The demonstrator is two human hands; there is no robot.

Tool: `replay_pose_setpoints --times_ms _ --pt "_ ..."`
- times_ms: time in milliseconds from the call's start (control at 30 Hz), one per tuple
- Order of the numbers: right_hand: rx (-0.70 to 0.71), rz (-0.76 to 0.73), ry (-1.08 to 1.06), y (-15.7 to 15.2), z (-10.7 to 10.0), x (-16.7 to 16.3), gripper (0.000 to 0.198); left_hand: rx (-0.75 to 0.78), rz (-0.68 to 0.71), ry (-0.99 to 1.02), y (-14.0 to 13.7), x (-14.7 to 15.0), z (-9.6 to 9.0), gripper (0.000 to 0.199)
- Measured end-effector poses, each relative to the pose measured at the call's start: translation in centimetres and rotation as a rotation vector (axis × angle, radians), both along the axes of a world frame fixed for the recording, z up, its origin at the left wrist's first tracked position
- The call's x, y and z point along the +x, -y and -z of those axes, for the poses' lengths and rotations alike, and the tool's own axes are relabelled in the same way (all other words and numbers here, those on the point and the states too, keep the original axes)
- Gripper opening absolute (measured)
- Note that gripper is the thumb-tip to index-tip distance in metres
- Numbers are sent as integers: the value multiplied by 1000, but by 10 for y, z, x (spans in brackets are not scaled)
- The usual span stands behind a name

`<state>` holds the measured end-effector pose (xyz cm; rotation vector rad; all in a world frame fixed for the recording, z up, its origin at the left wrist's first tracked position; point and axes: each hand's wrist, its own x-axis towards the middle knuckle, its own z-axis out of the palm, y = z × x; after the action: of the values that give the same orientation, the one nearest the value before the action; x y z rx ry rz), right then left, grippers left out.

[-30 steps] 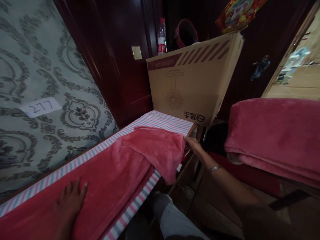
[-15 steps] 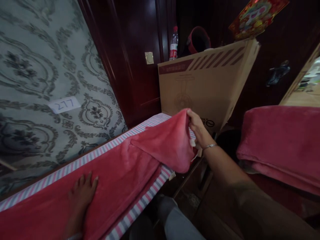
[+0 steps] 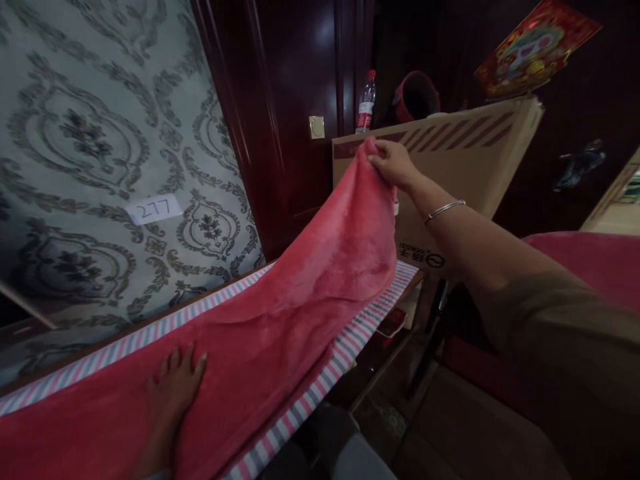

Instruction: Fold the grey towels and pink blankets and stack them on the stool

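Observation:
A long red plush cover (image 3: 280,333) lies along a narrow surface spread with a striped cloth (image 3: 310,400) in pink, grey and white. My right hand (image 3: 395,163) pinches the cover's far corner and holds it up, so that end rises in a slanting sheet in front of the cardboard box. My left hand (image 3: 177,387) rests flat on the near part of the cover with its fingers spread. The far end of the striped cloth shows under the lifted part. Whatever lies beneath the rest of the cover is hidden.
Behind the far end stands a large cardboard box (image 3: 465,153), with a red-capped bottle (image 3: 366,103) behind its top edge. Patterned wallpaper (image 3: 100,133) borders the left side. At right is another red plush piece (image 3: 590,260). A dark red door panel (image 3: 285,67) rises behind.
My right hand has raised the cover's far corner higher, and the folded-over end has opened out into a sloping sheet. My left hand stays flat on the cover. The view has shifted slightly.

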<state>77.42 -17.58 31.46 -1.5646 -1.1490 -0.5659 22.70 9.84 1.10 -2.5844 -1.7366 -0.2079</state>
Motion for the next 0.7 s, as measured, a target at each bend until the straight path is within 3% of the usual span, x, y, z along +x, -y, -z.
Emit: replay_pose_setpoints --times_ms 133,267,367,433,500,633,700 --pt "-271 190 241 -7 -1 -21 9 -1 36 137 -5 -4 7 68" --pt "-280 168 357 -21 -1 -50 27 -45 38 297 -6 -8 5 69" --pt "-236 87 404 -30 -5 -76 37 -102 41 461 -2 1 -15 73" --pt "-240 31 445 -34 -7 -97 43 -135 123 602 7 19 -44 74" --pt "-261 -21 480 -37 -7 -120 50 -142 282 744 25 47 -84 71" --pt "-269 -160 482 -36 5 -169 58 -184 709 1051 78 121 -175 84" --pt "-259 -247 426 -32 17 -188 57 -234 892 1132 105 155 -209 96"
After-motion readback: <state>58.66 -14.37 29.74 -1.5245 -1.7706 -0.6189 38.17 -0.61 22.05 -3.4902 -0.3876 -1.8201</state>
